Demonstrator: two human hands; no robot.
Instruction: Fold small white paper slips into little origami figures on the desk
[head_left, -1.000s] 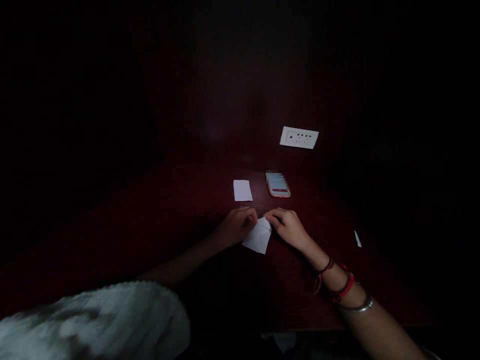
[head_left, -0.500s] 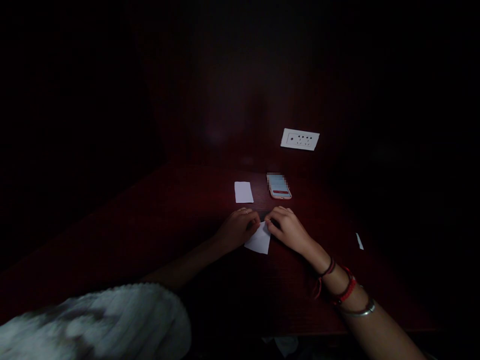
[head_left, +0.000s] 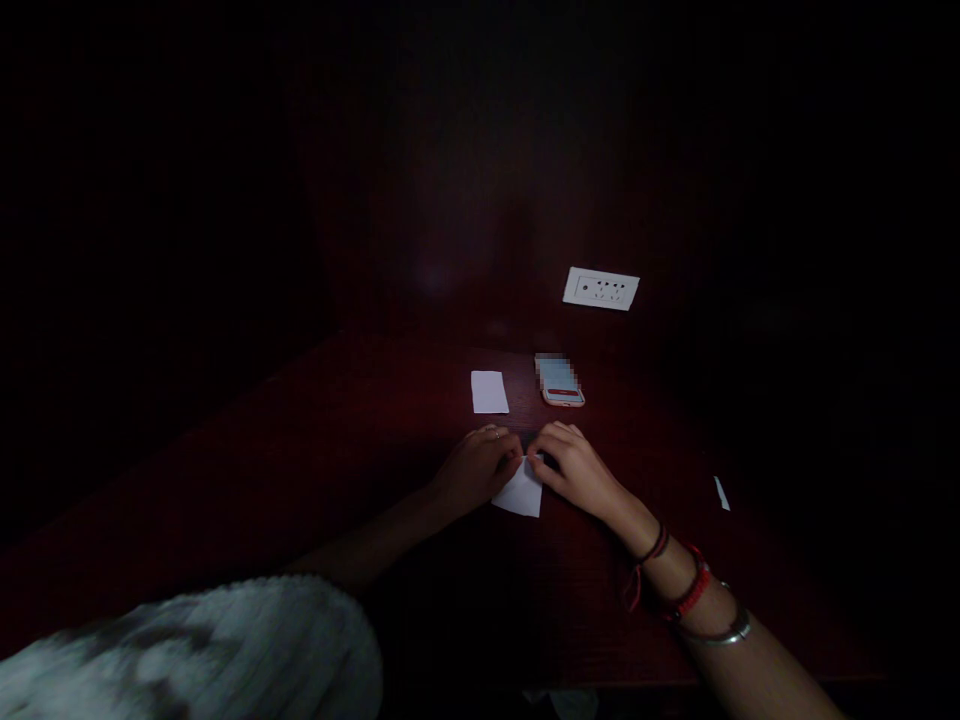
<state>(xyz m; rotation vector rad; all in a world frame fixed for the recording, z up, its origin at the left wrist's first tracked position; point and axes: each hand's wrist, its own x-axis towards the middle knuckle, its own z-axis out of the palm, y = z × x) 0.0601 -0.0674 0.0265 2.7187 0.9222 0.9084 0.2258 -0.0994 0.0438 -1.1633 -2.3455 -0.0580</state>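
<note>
A small sheet of white paper [head_left: 520, 494] lies on the dark red table, its far edge between my two hands. My left hand [head_left: 480, 462] pinches the far left part of the sheet, thumb against curled fingers. At the far right corner, my right hand [head_left: 571, 462] grips the paper in the same way. The fingertips of both hands are close together, and they hide part of the far edge. Just beyond my hands lies another white piece of paper [head_left: 490, 392], flat and untouched.
A phone [head_left: 561, 382] with a lit screen lies behind my right hand. On the wall above it is a white socket panel [head_left: 601, 288]. A narrow paper scrap [head_left: 721, 493] rests at the right. The table [head_left: 300, 450] fades into darkness at both sides.
The view has tilted up slightly, so everything sits a little lower. My fingertips have drawn slightly closer together at the paper's far edge. Both hands still grip it.
</note>
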